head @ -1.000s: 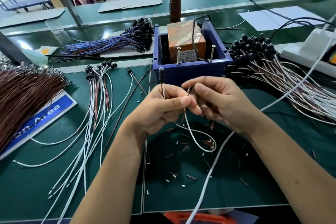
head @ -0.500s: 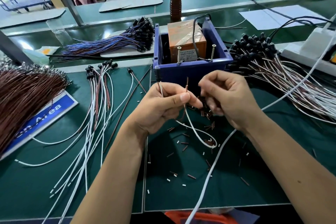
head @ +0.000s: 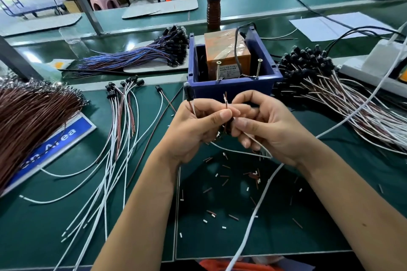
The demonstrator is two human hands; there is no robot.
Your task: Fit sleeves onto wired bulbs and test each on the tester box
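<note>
The wired bulb [head: 189, 93] you are working on sits in your left hand [head: 196, 125], its black sleeved head poking up above your knuckles just in front of the blue bin [head: 233, 87]. Your left grip is curled, thumb pinching the bared wire ends [head: 226, 99] upright. Your right hand [head: 267, 126] meets it, fingers bent round the white lead; whether a loose sleeve lies between them is hidden. The tester box [head: 226, 55] stands in the bin, its base out of sight. On the desk [head: 220, 237] lie cut wire scraps [head: 253, 175]; the brown wire bundle [head: 30, 116] at left is cut off.
</note>
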